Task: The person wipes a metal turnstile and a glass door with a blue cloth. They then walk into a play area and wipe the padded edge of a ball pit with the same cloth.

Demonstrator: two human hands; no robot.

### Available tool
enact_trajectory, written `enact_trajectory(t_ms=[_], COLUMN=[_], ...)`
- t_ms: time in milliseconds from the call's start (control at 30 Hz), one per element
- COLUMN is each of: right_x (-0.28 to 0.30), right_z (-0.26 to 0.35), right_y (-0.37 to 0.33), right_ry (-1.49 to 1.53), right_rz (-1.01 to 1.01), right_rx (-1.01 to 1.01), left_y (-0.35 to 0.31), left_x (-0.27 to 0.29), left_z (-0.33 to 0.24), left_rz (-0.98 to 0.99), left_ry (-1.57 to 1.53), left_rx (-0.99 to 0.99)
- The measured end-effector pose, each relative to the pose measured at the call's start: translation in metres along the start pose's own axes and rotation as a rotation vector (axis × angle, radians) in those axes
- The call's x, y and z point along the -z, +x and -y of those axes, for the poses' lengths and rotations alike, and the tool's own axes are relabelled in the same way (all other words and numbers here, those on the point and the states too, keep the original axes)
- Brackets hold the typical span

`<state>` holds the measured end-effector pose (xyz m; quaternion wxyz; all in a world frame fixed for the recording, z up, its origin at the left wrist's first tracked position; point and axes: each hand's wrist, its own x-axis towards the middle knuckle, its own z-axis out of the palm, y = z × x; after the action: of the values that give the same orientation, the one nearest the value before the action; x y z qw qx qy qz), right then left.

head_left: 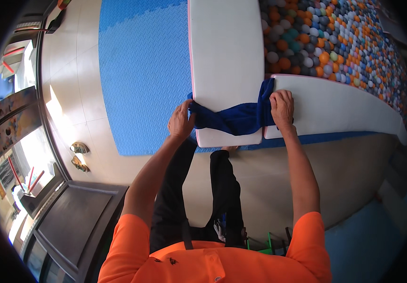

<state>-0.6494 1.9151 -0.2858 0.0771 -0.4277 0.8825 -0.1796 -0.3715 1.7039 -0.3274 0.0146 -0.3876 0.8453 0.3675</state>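
Observation:
A dark blue cloth (234, 119) lies stretched and twisted across the near end of a white padded wall (227, 56). My left hand (181, 119) grips its left end at the wall's pink-edged left side, fingers curled over the fabric. At the cloth's other end, my right hand (282, 107) is closed on it, over the seam where a second white padded wall (326, 104) meets the first. Part of the cloth stands up in a fold beside the right fingers. Both fingertips are partly hidden by the hands and the cloth.
A ball pit (316, 37) full of coloured balls lies beyond the right wall. Blue textured matting (144, 75) covers the floor at left. A pair of sandals (79, 156) rests on the tiles, near a dark cabinet (78, 221) and the windows.

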Motion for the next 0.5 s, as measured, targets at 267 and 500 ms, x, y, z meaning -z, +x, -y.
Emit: enact_trajectory(t_ms=[267, 500], right_x=[0.011, -0.015], right_z=[-0.008, 0.027], right_y=[-0.016, 0.013], right_ry=[0.374, -0.264], right_rz=[0.022, 0.165], right_rx=[-0.333, -0.123], left_y=[-0.005, -0.030], left_x=[0.010, 0.050], left_z=[0.008, -0.012], left_rz=[-0.083, -0.172], left_ry=[-0.034, -0.142], left_rx=[-0.105, -0.332])
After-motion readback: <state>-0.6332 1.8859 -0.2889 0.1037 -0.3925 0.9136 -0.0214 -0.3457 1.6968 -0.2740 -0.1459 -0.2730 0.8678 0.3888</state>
